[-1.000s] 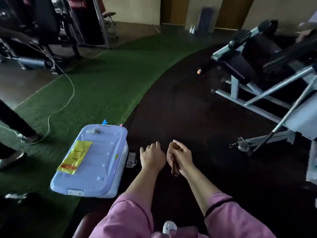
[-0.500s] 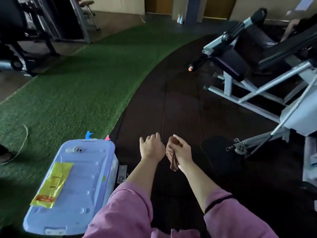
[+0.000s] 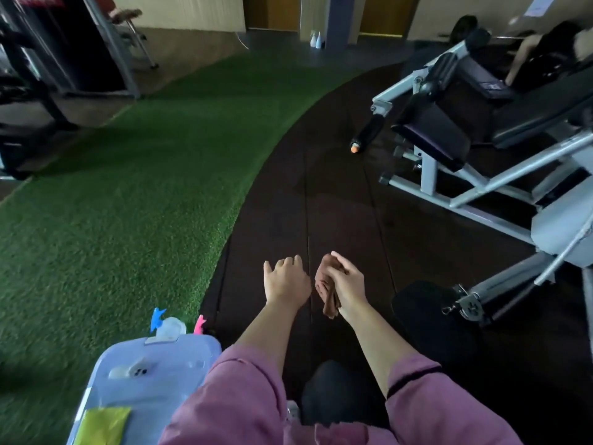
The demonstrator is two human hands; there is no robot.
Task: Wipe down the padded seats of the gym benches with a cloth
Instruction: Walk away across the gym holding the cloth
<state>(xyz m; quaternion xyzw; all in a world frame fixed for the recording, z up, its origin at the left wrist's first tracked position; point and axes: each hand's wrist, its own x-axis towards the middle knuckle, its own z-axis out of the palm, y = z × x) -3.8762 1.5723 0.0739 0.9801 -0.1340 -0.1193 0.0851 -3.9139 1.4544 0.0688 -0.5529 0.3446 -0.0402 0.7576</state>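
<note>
My right hand [image 3: 348, 284] grips a bunched brown cloth [image 3: 325, 289] over the dark rubber floor, low in the middle of the view. Just to its left my left hand [image 3: 285, 279] hangs with loosely curled fingers and holds nothing. A gym machine with a grey metal frame stands at the right, well ahead of both hands. Its dark padded seat [image 3: 433, 136] is the nearest pad, and a long black back pad [image 3: 545, 107] slopes up behind it.
A light blue plastic storage box [image 3: 144, 380] with a yellow packet on its lid sits at the lower left. Green artificial turf [image 3: 128, 203] covers the left floor. A person lies on equipment at the top right [image 3: 545, 46]. Black weight machines stand at the far left.
The view has swung right and moved forward: the blue box slid down and left, the grey machine came closer. My hands keep the same pose, the right one still holding the cloth.
</note>
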